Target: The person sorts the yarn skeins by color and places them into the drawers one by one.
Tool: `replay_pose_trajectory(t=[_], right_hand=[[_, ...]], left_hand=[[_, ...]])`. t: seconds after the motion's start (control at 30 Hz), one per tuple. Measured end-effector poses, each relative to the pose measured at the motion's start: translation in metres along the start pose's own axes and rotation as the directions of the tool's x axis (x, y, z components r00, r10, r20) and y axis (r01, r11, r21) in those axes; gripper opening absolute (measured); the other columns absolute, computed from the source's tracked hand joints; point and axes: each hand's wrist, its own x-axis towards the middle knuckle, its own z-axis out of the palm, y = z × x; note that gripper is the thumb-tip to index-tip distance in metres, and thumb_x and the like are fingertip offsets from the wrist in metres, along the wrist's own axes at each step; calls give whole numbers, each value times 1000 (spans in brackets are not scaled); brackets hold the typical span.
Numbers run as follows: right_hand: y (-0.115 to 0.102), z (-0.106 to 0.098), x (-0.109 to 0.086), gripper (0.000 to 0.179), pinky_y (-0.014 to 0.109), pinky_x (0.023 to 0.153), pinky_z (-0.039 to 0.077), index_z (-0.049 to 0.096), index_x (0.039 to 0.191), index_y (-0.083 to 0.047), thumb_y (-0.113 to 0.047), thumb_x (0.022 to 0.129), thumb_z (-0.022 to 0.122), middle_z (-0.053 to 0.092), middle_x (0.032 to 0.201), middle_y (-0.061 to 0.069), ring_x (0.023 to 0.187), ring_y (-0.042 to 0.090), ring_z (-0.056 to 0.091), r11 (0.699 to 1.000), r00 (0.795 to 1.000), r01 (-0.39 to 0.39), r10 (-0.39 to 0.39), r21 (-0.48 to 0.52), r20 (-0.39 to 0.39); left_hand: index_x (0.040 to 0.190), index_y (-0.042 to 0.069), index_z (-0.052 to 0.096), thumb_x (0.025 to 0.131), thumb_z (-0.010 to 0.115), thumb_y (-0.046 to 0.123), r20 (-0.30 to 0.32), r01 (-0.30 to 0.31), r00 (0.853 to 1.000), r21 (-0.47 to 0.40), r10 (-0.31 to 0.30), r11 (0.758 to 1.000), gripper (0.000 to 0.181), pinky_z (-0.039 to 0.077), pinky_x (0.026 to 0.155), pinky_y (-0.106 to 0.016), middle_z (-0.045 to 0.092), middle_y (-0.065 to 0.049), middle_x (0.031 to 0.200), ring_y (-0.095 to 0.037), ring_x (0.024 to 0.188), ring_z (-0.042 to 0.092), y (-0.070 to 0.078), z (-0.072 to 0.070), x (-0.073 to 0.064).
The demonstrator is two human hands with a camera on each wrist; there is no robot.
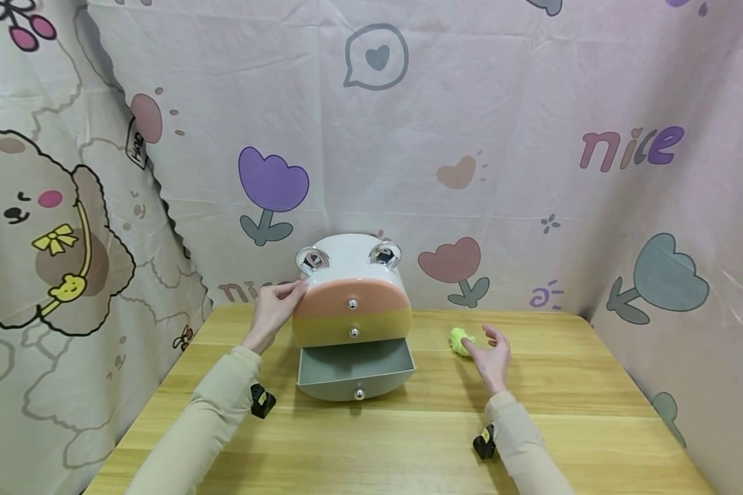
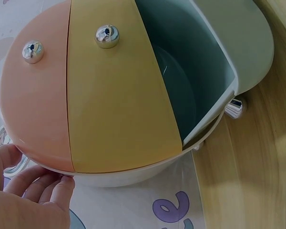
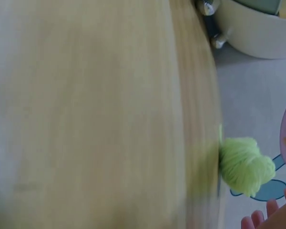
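A small frog-shaped drawer cabinet (image 1: 349, 261), white on top with two shiny round eyes, stands on the table. Its coral top drawer (image 2: 43, 105) and yellow middle drawer (image 2: 109, 105) are closed, while the green bottom drawer (image 1: 356, 381) is pulled out with nothing visible inside. At the cabinet's upper left side, my left hand (image 1: 274, 313) holds its edge with bent fingers and thumb. To the right lies a ball of lime-green yarn (image 3: 245, 166). My right hand (image 1: 490, 354) is beside it, fingers loosely spread; the thumb overlaps the yarn in the head view, and a gap shows in the right wrist view.
The wooden table (image 1: 371, 447) reaches back to a patterned cloth (image 1: 514, 117) hanging behind the cabinet. Cloth also hangs along the left and right sides. A black wrist device (image 1: 261, 401) sits at the left cuff, another black device (image 1: 485, 443) at the right.
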Motion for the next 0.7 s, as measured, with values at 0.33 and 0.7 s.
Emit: replay_pose_trajectory(t=[0.33,0.7], right_hand=[[1,-8,7,67,48,105,39,48,140,6,-13,84,78,49,142,28,125,39,44,988,986,5,21,-154,164],[4,-8,13,65,42,96,43,52,137,7,-15,82,78,54,136,30,118,40,50,967,975,37,21,-252,221]], left_hand=[[134,3,63,100,61,34,5,-2,1000,7,2,1000,46,46,112,-47,59,-18,142,-34,135,54,0,0,0],[134,2,62,100,61,32,5,-7,1000,-1,7,1000,45,47,111,-47,59,-18,142,-34,134,55,0,-1,1]])
